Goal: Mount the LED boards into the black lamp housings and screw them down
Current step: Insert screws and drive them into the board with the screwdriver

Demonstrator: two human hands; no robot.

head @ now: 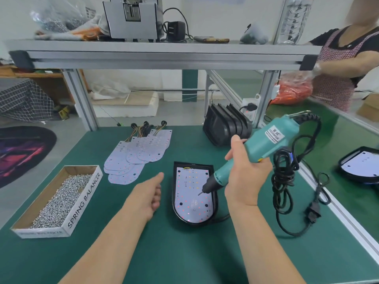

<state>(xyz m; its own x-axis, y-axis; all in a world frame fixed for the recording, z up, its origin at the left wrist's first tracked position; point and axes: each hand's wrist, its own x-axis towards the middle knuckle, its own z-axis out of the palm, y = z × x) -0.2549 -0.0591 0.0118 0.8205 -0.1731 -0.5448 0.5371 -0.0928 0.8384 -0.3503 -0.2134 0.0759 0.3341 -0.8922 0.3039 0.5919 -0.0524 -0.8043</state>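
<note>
Right hand [246, 177] is wrapped round the teal screwdriver [272, 140] mid-barrel. Bit tip sits below the grip, just over the LED board [189, 187] seated in the black housing [175, 187].

Left hand [147, 193] is left of the housing, fingers loosely curled, nothing seen held.

Board is likely thin, stiff, light and easily scratched: steady it by the housing rim, not the LEDs.

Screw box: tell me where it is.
Head view, left on the mat: the screw box lies left of the left hand, near the loose boards.

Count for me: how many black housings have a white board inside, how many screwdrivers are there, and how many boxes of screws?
housings with a board: 2
screwdriver: 1
screw box: 1
Total: 4
</note>
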